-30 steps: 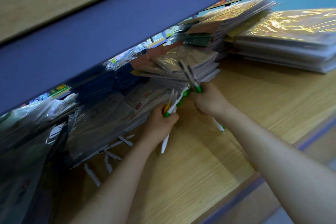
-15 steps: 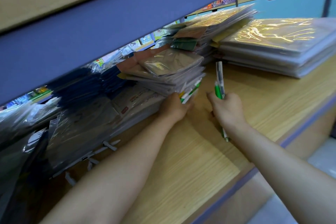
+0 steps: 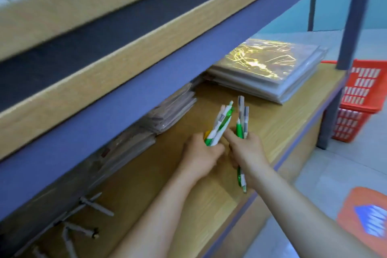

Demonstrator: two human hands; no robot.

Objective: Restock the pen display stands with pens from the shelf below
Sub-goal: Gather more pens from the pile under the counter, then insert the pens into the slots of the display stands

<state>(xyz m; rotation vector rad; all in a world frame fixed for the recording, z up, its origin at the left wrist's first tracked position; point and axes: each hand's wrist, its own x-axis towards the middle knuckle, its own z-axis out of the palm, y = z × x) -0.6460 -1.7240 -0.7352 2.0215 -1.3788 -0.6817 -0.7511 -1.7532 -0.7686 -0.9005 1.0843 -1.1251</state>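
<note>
My left hand (image 3: 202, 154) grips a bunch of white and green pens (image 3: 222, 124) that point up and away over the lower wooden shelf (image 3: 146, 184). My right hand (image 3: 248, 151) grips a second bunch of green and grey pens (image 3: 241, 119), whose lower ends stick out below the wrist. The two hands are close together near the shelf's front. Several loose grey pens (image 3: 92, 207) lie on the shelf at the far left.
Stacks of plastic-wrapped packets (image 3: 270, 69) sit at the back of the shelf. The blue shelf beam (image 3: 146, 73) hangs low overhead. A red basket (image 3: 360, 100) stands on the floor at right, and an orange object (image 3: 366, 218) lies near the bottom right.
Both hands have drawn back from the packet stacks toward the shelf front, each still holding pens. The view has lifted and swung right, showing the floor and the red basket.
</note>
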